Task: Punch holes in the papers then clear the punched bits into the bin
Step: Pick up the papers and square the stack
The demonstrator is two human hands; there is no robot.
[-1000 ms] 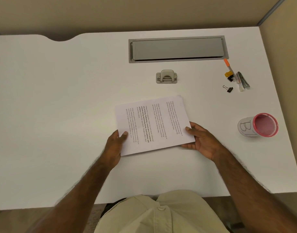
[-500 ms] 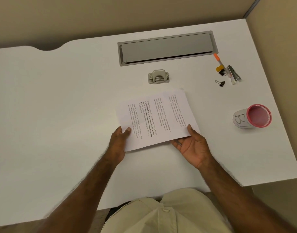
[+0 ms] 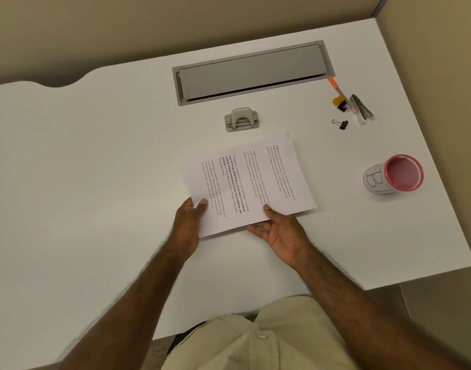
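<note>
A: Where are the papers [image 3: 251, 182] now?

B: You hold them over the middle of the white worktop [image 3: 95, 169], printed side up, the text lines running away from you. Your left hand [image 3: 187, 225] grips the near left corner, thumb on top and the fingers hidden under the sheet. Your right hand [image 3: 282, 236] takes the near edge, thumb pressed on the top, fingers [image 3: 258, 231] spread under the paper.

A: And the hole punch [image 3: 241, 120]?

B: It sits on the worktop just beyond the far edge of the papers, not touching them, in front of the grey cable tray [image 3: 251, 73].

A: The bin [image 3: 394, 174]?

B: It is a pink mesh cup with a white label, standing to your right, well apart from the papers.

A: What else is there?

B: At the far right lie an orange pen [image 3: 338, 89], a stapler [image 3: 362, 106] and two black binder clips [image 3: 341, 124], close together.
</note>
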